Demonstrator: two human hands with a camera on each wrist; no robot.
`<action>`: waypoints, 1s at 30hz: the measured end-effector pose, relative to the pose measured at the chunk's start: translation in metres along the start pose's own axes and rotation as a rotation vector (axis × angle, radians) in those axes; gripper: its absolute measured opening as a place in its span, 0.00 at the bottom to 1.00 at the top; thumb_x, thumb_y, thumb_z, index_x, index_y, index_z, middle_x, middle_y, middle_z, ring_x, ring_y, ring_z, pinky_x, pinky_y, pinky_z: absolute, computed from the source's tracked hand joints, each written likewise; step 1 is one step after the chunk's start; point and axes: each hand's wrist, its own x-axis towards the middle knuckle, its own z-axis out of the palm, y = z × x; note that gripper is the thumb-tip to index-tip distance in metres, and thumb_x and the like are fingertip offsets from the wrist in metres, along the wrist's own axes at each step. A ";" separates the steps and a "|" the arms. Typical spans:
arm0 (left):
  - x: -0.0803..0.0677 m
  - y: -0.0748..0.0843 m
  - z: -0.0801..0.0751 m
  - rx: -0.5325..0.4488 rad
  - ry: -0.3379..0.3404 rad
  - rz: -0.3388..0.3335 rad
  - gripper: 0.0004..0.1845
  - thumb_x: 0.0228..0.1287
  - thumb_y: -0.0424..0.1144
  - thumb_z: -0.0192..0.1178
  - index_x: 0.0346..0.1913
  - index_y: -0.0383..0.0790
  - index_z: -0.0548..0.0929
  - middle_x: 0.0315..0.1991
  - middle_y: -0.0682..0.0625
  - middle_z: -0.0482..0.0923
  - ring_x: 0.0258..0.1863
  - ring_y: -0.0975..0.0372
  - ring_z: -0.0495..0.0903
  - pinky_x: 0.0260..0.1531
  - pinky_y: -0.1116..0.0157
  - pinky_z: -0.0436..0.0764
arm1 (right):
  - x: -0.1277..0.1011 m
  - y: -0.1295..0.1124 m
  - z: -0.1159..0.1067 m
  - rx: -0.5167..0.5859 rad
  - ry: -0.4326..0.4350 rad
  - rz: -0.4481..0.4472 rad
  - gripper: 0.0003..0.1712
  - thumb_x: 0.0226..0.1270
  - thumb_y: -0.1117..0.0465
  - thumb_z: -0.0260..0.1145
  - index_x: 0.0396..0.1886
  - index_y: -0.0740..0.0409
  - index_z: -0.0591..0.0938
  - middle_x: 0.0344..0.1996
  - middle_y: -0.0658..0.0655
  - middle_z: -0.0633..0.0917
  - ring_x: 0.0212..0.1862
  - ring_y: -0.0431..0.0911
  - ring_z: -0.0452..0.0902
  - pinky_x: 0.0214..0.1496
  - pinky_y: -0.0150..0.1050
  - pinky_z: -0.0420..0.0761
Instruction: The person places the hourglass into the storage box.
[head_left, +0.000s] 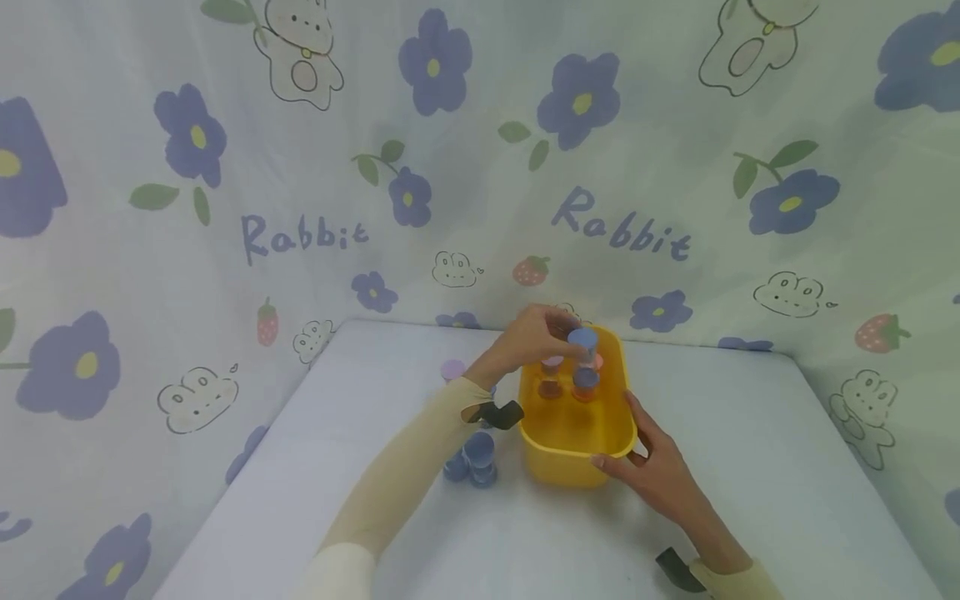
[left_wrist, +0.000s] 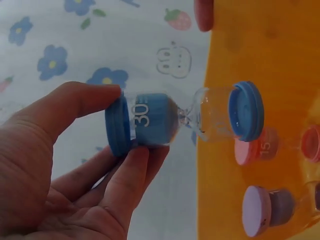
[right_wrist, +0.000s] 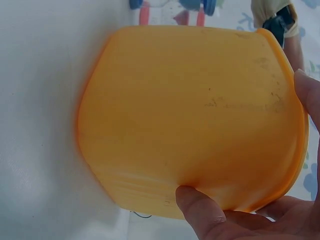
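Observation:
My left hand holds a blue hourglass timer by one cap, pinched between thumb and fingers. In the head view the timer stands roughly upright over the yellow plastic bin; the number 30 shows on its glass. Inside the bin are a red timer and a purple timer. My right hand grips the bin's near right corner, with fingertips at the rim and a finger against the outer wall in the right wrist view.
On the white table, left of the bin, stand blue timers. A purple-capped timer is farther back, partly hidden by my left arm. A patterned curtain hangs behind the table.

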 end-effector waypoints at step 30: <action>0.023 -0.010 0.033 0.214 -0.084 -0.089 0.27 0.50 0.53 0.79 0.52 0.46 0.89 0.43 0.59 0.88 0.42 0.63 0.85 0.49 0.62 0.87 | -0.001 0.002 0.001 -0.007 0.000 -0.023 0.58 0.67 0.48 0.74 0.86 0.39 0.46 0.85 0.58 0.50 0.82 0.67 0.51 0.68 0.55 0.78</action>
